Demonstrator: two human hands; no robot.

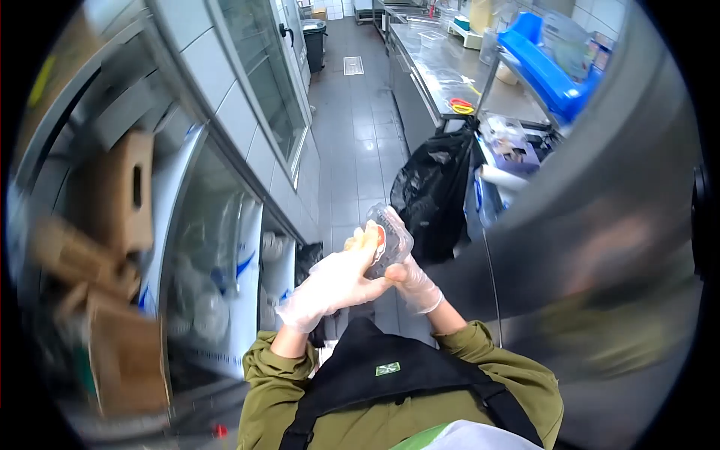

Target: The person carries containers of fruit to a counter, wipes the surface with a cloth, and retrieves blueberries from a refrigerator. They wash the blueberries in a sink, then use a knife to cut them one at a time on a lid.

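Observation:
Both hands wear thin clear gloves and meet in front of my chest around a clear plastic container point(400, 238) with an orange-and-white label point(380, 240). My left hand point(341, 274) lies across its near left side, the fingers over the label and the thumb along the lower edge. From the right and beneath, my right hand point(412, 279) grips the container, its thumb at the bottom edge and most of its fingers hidden behind. The container is tilted and clear of any surface.
A black garbage bag point(436, 184) hangs at the end of the steel counter point(429, 64), where red-and-yellow scissors point(461, 106) lie. Cardboard boxes point(129, 199) and a glass-doored cabinet point(214, 255) are on the left. A tiled aisle point(352, 142) runs ahead towards a dark bin point(315, 45).

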